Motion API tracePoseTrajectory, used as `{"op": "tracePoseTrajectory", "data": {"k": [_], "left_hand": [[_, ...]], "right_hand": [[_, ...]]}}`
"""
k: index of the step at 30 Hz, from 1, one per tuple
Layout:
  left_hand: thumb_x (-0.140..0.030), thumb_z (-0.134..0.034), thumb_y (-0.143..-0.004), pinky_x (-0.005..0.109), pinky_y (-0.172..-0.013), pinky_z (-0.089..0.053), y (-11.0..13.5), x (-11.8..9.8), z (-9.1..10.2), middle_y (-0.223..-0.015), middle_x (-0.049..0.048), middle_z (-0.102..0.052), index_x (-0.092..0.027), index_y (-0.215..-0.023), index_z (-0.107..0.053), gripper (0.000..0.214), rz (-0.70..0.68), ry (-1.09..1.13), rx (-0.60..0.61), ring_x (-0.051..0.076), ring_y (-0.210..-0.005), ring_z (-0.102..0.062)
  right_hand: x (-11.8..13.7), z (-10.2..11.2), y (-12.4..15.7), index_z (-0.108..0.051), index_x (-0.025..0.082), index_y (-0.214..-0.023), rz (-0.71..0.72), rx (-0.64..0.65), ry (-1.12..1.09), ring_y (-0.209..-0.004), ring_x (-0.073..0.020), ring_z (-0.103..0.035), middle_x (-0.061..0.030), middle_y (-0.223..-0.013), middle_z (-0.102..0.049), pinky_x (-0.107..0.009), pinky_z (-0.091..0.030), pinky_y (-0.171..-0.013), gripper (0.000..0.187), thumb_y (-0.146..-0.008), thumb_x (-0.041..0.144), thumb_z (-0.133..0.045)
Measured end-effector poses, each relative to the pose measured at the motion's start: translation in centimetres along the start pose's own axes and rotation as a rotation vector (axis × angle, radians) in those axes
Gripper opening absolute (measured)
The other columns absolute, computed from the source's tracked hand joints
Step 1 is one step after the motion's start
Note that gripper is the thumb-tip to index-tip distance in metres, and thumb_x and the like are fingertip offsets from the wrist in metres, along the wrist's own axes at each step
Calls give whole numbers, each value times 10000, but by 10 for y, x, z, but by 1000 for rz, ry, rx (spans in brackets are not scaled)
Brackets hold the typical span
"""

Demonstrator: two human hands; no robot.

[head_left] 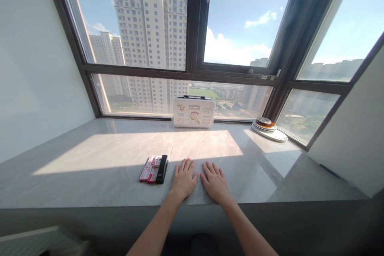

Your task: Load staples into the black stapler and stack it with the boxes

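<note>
My left hand (183, 179) lies flat on the grey marble windowsill (99, 168), palm down with fingers stretched out, holding nothing. My right hand (214, 181) rests flat right beside it, thumbs nearly touching, fingers also spread and empty. Just left of my left hand sits a small group of red-and-white packets (149, 168) with a black stick-shaped item (162, 169) along their right side; my left hand does not touch them.
A white case with cartoon print and a dark handle (194, 112) stands upright against the window at the back. A stack of round plates or discs (268, 128) lies at the back right. White walls close in both sides; the sill's front edge runs just below my wrists.
</note>
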State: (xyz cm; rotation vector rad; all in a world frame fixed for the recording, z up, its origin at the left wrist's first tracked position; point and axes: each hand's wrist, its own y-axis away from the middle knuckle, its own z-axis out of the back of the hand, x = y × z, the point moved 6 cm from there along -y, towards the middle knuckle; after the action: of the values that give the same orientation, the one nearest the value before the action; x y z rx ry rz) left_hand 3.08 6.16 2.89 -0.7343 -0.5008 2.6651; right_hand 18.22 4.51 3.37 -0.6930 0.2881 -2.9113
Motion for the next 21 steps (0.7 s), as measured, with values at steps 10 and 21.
{"op": "tracePoseTrajectory", "data": {"k": [10,21], "left_hand": [[-491,-389,-975,539,-1226,-128,6,10,-7,-1613,23,-346,-338,-1499,-403,546,27,-99,2,281,-1513,-220],[-520,-349,-987,506,-1232,-146,6,9,-7,-1630,26,-310,-295,-1532,-351,589,40,-198,26,261,-1516,-215]], "right_hand": [[1,-10,2,-316,326,-1561,-21,0,147,-1531,-285,-100,-10,-1650,-241,-524,-20,-1193,573,-1014,495,-281],[0,-12,3,-290,318,-1571,-41,-4,221,-1535,-307,-16,-4,-1658,-213,-554,7,-1184,600,-1015,539,-241]]}}
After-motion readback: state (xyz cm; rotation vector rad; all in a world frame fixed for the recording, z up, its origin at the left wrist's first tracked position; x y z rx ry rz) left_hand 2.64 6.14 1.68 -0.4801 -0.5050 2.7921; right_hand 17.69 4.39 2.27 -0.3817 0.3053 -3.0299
